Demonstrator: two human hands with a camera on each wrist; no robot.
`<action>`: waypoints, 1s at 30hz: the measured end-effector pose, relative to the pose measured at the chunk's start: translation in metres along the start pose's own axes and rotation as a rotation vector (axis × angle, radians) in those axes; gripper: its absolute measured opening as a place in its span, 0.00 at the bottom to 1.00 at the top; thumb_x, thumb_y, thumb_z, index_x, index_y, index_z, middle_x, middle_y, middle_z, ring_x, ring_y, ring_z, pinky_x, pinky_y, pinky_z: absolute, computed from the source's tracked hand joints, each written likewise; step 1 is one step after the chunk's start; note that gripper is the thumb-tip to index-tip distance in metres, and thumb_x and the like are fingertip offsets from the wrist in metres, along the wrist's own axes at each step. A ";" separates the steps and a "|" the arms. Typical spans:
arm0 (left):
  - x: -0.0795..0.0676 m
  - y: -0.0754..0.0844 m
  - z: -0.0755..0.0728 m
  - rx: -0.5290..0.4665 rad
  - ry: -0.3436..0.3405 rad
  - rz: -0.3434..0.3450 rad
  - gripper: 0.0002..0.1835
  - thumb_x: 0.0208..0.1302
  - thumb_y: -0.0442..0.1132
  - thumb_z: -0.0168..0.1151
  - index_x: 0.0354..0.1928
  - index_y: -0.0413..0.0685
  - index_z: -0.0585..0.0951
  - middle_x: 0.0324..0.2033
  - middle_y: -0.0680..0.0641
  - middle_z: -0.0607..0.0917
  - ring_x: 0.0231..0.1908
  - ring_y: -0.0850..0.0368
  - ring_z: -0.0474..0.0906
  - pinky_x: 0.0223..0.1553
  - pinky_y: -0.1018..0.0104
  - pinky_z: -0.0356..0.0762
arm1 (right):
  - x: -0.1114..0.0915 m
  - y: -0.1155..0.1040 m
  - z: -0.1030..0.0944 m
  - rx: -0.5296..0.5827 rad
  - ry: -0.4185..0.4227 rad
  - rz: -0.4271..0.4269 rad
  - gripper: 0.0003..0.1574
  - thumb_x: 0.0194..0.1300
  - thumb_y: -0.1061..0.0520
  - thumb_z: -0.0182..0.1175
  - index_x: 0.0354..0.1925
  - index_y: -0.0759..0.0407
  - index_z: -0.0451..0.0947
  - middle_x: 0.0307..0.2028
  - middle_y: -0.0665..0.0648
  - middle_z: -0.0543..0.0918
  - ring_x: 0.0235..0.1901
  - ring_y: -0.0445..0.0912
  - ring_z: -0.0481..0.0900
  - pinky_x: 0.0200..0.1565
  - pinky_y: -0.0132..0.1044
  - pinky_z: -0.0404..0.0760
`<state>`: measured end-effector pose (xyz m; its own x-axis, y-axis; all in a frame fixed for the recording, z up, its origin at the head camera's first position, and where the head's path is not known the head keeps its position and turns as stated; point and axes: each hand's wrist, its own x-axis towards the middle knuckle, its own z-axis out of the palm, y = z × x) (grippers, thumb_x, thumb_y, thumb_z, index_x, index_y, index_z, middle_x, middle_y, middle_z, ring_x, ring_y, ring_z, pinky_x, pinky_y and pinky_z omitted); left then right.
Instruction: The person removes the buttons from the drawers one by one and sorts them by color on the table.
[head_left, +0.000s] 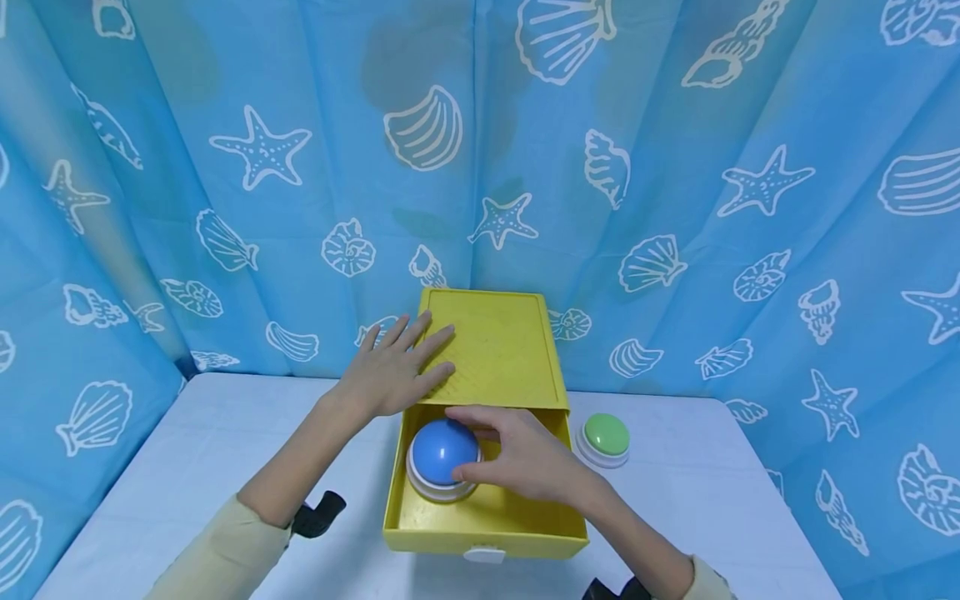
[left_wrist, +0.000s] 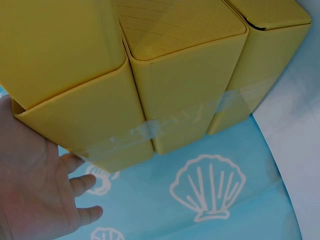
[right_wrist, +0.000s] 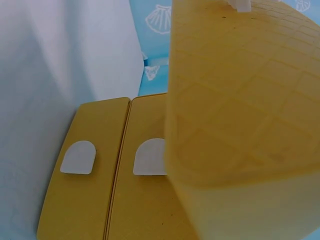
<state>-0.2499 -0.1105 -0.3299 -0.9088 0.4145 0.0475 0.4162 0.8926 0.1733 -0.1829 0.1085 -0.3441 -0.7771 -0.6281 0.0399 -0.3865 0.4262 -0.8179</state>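
In the head view, a blue dome push button [head_left: 445, 450] on a white base sits in the left part of a pulled-out yellow drawer [head_left: 525, 518]. My right hand [head_left: 525, 454] reaches into this drawer and grips the button from its right side, thumb in front and fingers behind. My left hand [head_left: 386, 371] rests with spread fingers on the left edge of the yellow drawer cabinet's top [head_left: 495, 350]. In the left wrist view, the left hand [left_wrist: 35, 185] lies against the cabinet's side [left_wrist: 185, 95]. The right wrist view hides the right hand behind the drawer's underside [right_wrist: 245, 110].
A green push button [head_left: 606, 435] on a white base stands on the white table [head_left: 675, 467], right of the cabinet. Two lower drawer fronts with white handles [right_wrist: 79, 157] are shut. A blue shell-print curtain [head_left: 480, 167] hangs behind the cabinet and at both sides.
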 end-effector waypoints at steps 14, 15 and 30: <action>0.002 0.000 0.000 -0.009 -0.004 -0.001 0.35 0.77 0.63 0.36 0.80 0.59 0.54 0.78 0.43 0.49 0.76 0.39 0.41 0.70 0.35 0.36 | 0.003 0.001 0.002 -0.218 -0.029 0.038 0.45 0.57 0.47 0.74 0.69 0.57 0.71 0.66 0.53 0.74 0.64 0.48 0.71 0.62 0.48 0.72; 0.002 0.000 0.000 -0.012 -0.004 0.000 0.35 0.77 0.63 0.36 0.80 0.59 0.54 0.78 0.43 0.49 0.76 0.39 0.41 0.70 0.35 0.36 | 0.002 0.001 0.003 -0.225 -0.031 0.040 0.46 0.57 0.47 0.75 0.69 0.56 0.71 0.66 0.53 0.74 0.64 0.48 0.71 0.62 0.48 0.72; 0.001 0.001 0.000 -0.029 0.001 -0.006 0.35 0.77 0.63 0.36 0.80 0.59 0.55 0.78 0.43 0.49 0.76 0.40 0.41 0.70 0.35 0.37 | 0.004 0.003 0.006 -0.246 -0.081 0.054 0.50 0.57 0.46 0.75 0.72 0.57 0.67 0.66 0.52 0.74 0.63 0.46 0.72 0.63 0.46 0.71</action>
<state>-0.2501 -0.1097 -0.3299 -0.9113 0.4091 0.0473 0.4098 0.8895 0.2024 -0.1840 0.1030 -0.3499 -0.7618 -0.6456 -0.0539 -0.4624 0.6001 -0.6528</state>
